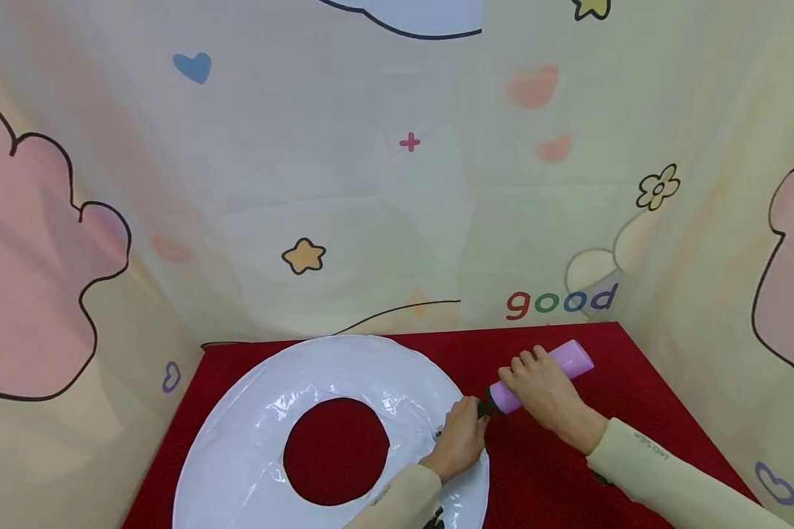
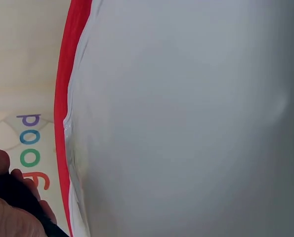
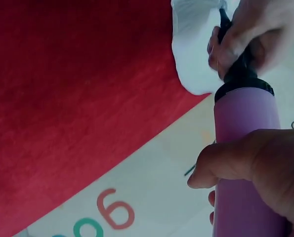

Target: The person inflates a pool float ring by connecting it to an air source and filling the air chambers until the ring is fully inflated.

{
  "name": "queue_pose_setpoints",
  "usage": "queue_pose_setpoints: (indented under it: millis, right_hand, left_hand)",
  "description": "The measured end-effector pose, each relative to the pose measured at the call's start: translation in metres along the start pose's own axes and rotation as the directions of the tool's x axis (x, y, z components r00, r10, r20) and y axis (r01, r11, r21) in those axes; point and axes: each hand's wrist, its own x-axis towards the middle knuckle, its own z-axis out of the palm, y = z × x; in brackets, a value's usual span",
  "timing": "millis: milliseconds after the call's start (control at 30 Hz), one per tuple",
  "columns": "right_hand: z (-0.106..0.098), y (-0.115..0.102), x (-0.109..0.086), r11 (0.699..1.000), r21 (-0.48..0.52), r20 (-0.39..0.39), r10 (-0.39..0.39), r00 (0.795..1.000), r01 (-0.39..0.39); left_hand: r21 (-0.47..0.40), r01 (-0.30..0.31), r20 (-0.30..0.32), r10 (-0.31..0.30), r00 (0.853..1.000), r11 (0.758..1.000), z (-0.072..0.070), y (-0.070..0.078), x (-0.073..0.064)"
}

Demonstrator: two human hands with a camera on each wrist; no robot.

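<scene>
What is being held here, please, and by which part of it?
A purple and black pump: the right hand's grip is around its purple barrel, the left hand's grip around its narrower black end.

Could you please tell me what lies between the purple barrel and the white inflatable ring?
The black nozzle, gripped by the left hand; the right wrist view shows this.
</scene>
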Motion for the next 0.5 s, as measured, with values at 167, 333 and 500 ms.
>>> queue_pose_setpoints:
  millis: [167, 333, 500]
  right_hand:
    - [0.002, -0.012, -0.001, 0.999, 0.033, 0.014, -0.012, 1.000, 0.012]
    - [-0.002, 0.008, -0.018, 0.995, 0.099, 0.036, -0.007, 0.999, 0.003]
    - [-0.019, 0.053, -0.035, 0.991, 0.129, 0.043, 0.035, 0.998, -0.041]
  left_hand:
    - [0.012, 0.004, -0.008, -0.004, 1.000, 1.000, 0.002, 0.002, -0.001]
    - [0.047, -0.040, 0.066, 0.037, 0.997, 0.998, 0.002, 0.002, -0.003]
    - [0.037, -0.030, 0.131, 0.025, 0.991, 0.999, 0.001, 0.002, -0.005]
